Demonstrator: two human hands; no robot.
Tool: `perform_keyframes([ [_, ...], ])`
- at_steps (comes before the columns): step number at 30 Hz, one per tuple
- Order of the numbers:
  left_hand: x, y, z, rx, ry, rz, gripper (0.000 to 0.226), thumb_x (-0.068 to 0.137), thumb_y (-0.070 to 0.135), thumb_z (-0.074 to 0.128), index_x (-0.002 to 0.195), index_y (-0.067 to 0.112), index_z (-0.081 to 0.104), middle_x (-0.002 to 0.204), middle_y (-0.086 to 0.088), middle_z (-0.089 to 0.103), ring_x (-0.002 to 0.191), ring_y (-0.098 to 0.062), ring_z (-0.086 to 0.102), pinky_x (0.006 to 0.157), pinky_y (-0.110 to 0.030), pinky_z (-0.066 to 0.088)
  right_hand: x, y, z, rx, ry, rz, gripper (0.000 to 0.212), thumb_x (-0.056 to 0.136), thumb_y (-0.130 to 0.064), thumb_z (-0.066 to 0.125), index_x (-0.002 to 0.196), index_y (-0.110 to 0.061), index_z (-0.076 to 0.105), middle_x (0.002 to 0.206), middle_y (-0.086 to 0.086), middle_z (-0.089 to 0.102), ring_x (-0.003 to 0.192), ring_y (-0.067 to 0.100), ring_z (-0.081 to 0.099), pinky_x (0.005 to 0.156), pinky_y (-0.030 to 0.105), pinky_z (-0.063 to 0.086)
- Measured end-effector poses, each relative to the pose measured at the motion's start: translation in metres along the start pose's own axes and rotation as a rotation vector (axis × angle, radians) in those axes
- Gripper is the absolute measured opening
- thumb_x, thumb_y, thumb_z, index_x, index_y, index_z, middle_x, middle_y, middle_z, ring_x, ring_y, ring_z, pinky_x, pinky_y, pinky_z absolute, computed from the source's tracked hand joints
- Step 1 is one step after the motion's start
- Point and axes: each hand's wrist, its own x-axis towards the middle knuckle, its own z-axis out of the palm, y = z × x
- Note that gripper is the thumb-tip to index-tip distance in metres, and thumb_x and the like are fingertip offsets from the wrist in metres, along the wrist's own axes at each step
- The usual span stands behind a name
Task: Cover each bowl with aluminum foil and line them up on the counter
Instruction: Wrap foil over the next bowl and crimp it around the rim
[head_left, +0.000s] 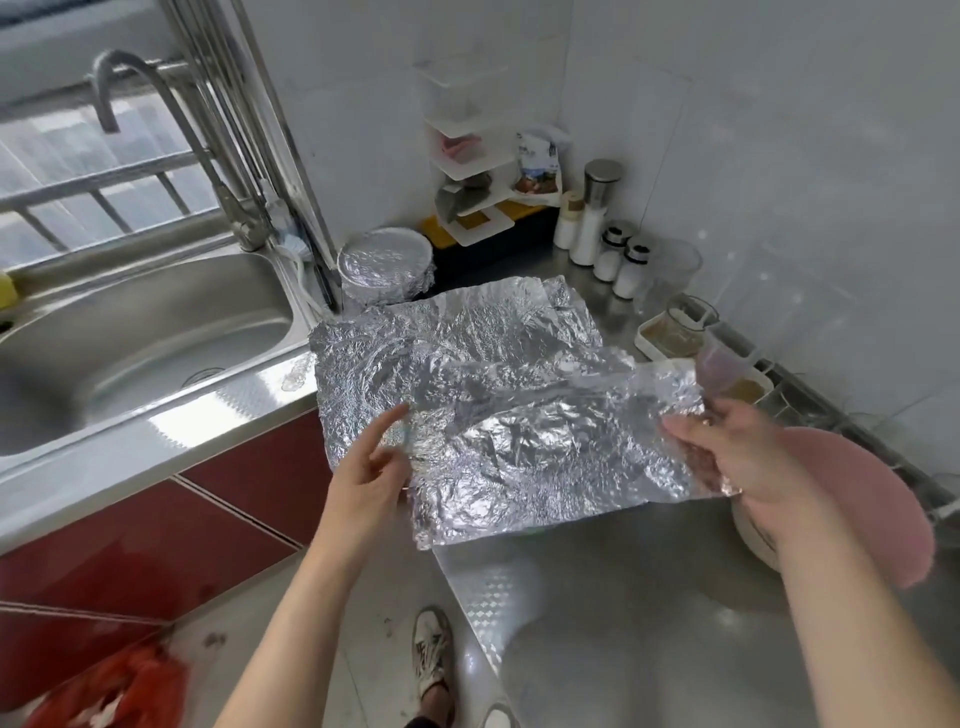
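Observation:
A crinkled aluminum foil sheet (545, 447) hangs in the air above the steel counter (649, 597). My right hand (737, 457) pinches its right edge. My left hand (374, 467) touches its left edge with fingers spread; the grip is unclear. More crumpled foil sheets (457, 338) lie flat on the counter behind it. A foil-covered bowl (384, 265) stands at the back beside the sink. A white bowl (753, 535) sits at the right under a pink lid, partly hidden by my right wrist.
The steel sink (130, 332) with its tap (156, 104) is at the left. Spice jars (618, 254), a white rack (467, 171) and small containers (670, 332) line the back and right wall. Red cabinet doors (130, 545) and the floor lie below.

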Motion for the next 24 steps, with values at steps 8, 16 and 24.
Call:
perform_keyframes([
  [8, -0.022, 0.074, 0.042, 0.035, -0.193, 0.257, 0.023, 0.091, 0.022, 0.069, 0.112, 0.029, 0.067, 0.107, 0.005, 0.072, 0.101, -0.007, 0.066, 0.088, -0.029, 0.054, -0.062, -0.126, 0.009, -0.532, 0.35, -0.866, 0.031, 0.086, -0.02, 0.07, 0.115, -0.03, 0.066, 0.089, -0.015, 0.067, 0.072, 0.003, 0.063, 0.077, 0.022, 0.05],
  [16, -0.026, 0.103, 0.07, -0.713, -0.287, -0.087, 0.041, 0.068, 0.04, 0.083, 0.094, 0.016, 0.064, 0.082, -0.006, 0.063, 0.069, -0.014, 0.063, 0.057, -0.025, 0.051, -0.075, -0.062, 0.121, -1.125, 0.114, -0.958, 0.025, 0.068, -0.027, 0.057, 0.09, -0.016, 0.063, 0.079, 0.003, 0.063, 0.07, 0.028, 0.061, 0.06, 0.035, 0.046],
  [24, 0.011, 0.002, 0.031, -0.309, 0.046, -0.364, 0.052, 0.094, -0.002, 0.056, 0.142, 0.008, 0.04, 0.12, -0.013, 0.063, 0.103, -0.022, 0.061, 0.09, -0.036, 0.049, -0.044, 0.017, 0.093, -0.621, 0.01, -0.488, 0.056, 0.085, -0.053, 0.06, 0.135, -0.029, 0.051, 0.138, -0.008, 0.051, 0.13, 0.013, 0.039, 0.107, 0.035, 0.033],
])
